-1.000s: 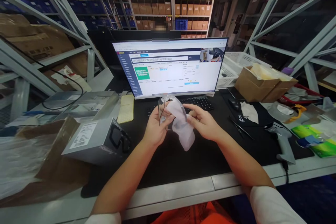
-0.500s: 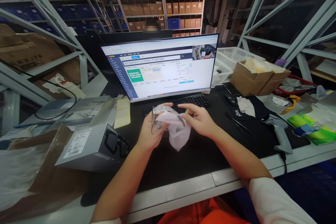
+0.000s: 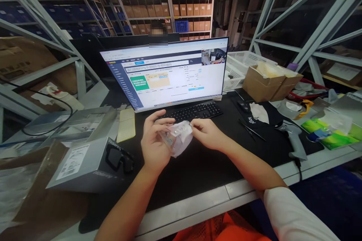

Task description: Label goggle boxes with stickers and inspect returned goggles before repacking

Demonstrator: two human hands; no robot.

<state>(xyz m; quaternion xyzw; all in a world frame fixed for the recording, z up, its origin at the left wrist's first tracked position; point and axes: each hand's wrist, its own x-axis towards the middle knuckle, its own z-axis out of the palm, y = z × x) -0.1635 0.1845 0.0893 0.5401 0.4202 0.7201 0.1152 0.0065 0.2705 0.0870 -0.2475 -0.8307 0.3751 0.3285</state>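
My left hand and my right hand hold between them a pair of clear glasses wrapped in a pale cloth, above the black desk mat. Both hands are closed on it, the fingers pinching the bundle from either side. Just beyond the hands lies a black keyboard in front of a lit monitor. The glasses' frame is mostly hidden by the cloth.
A grey box printed with sunglasses lies at the left, with brown cardboard and plastic beside it. At the right are a mouse, a handheld scanner, an open cardboard box, a white basket and green packets. Shelving surrounds the desk.
The hands have lowered a little and drawn the cloth tighter round the glasses, so less of the frame shows. The view has shifted to the right.
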